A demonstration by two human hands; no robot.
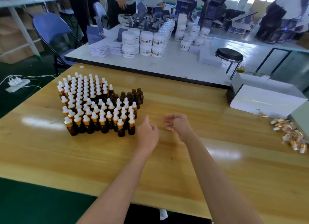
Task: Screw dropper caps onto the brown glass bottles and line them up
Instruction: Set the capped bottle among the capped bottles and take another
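Brown capped bottles (93,110) stand in a tight block just left of the left hand (147,133), the nearest one close beside it. Beyond that hand, at the far right corner of the block, a small group of uncapped bottles (133,94) waits with bare necks. The loose dropper caps (291,133) lie in a heap well off to the right of the right hand (177,125), near a white box (267,98).

Both hands hang over the wooden table (184,165), near each other but apart. Their fingers are loosely curled and relaxed, and neither has hold of anything.

By the look of it this is the gap between two bottles: nothing is being screwed, and both a bottle and a cap must be fetched. The next move likely calls for the right hand to reach far out to its right and pinch one cap from the heap. The left would go forward past the capped rows for a bare bottle. That reach passes close by the block's corner, so a careless wrist could topple the nearest ones. Then the glass tube must go straight into the neck before any twisting.
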